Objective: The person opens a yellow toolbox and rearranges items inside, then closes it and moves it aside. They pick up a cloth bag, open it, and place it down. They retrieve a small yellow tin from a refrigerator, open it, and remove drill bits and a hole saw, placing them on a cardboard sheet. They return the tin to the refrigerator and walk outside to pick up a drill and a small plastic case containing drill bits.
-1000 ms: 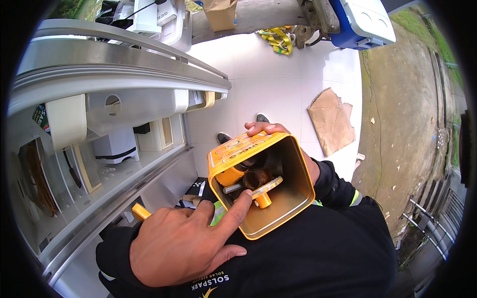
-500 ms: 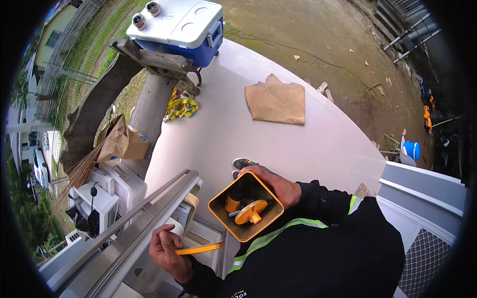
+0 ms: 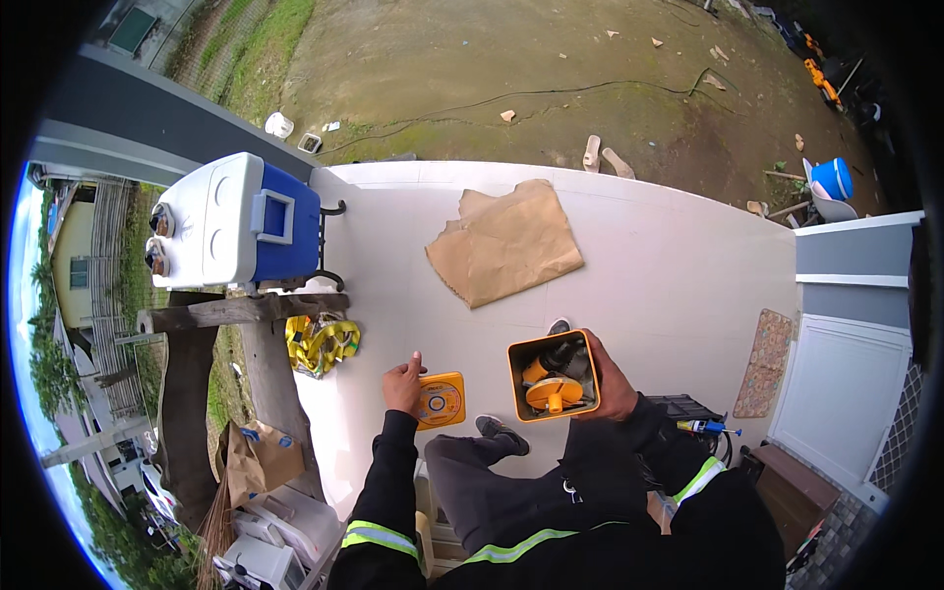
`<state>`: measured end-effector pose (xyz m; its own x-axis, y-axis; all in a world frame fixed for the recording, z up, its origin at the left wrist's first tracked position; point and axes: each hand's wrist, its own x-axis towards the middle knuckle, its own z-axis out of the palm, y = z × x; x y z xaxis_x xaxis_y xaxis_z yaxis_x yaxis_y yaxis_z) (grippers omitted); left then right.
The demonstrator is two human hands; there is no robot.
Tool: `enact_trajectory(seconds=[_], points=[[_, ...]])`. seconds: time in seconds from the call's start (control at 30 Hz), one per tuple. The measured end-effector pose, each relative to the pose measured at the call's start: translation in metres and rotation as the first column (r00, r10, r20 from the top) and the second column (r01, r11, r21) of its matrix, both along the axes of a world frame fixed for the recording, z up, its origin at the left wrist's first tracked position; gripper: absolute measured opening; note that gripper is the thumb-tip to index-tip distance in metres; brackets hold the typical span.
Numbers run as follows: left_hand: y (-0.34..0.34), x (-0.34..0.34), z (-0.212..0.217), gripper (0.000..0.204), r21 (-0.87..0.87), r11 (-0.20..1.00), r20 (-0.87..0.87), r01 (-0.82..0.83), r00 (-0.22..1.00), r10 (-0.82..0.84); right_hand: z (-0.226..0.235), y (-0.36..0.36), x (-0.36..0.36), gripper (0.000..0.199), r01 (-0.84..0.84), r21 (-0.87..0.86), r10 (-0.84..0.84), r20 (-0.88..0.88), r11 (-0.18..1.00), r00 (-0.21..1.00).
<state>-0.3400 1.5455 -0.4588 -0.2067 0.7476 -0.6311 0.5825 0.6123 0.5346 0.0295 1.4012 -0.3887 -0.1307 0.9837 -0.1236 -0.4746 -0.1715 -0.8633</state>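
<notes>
My left hand [image 3: 401, 386] grips the edge of a square orange lid [image 3: 441, 400], which has a round disc-like label on its upper face. My right hand [image 3: 614, 384] is wrapped around the right side of a deep, square orange box [image 3: 512, 379], tilted so its open top shows. Inside lie an orange round piece with a knob [image 3: 555, 393], an orange cylindrical part [image 3: 536, 369] and dark parts I cannot make out. Lid and box are held apart over the pale tiled floor [image 3: 393, 275].
A torn sheet of brown paper [image 3: 506, 244] lies ahead on the floor. To the left are a blue-and-white cooler [image 3: 285, 231], a wooden rail [image 3: 221, 313] and yellow webbing [image 3: 323, 344]. A doormat [image 3: 763, 364] and a blue-tipped tool [image 3: 706, 428] are at right.
My view has swung away from the metal-framed thing at lower left. The lid, earlier edge-on, now shows its labelled face. My right hand still holds the box.
</notes>
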Motion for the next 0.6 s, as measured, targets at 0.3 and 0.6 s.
enact_trajectory(seconds=[0.3,0.6], points=[[0.173,0.162,-0.410,0.055,-0.050,0.838,-0.343,0.543,0.779,-0.525,-0.349,0.107,0.111,0.135,0.079,-0.059,-0.031,0.569,0.995,0.822],[0.237,0.243,-0.601,0.055,0.061,0.629,-0.444,0.775,0.585,-0.679,-0.570,0.169,0.136,0.127,0.038,-0.002,-0.026,0.693,0.999,0.720]])
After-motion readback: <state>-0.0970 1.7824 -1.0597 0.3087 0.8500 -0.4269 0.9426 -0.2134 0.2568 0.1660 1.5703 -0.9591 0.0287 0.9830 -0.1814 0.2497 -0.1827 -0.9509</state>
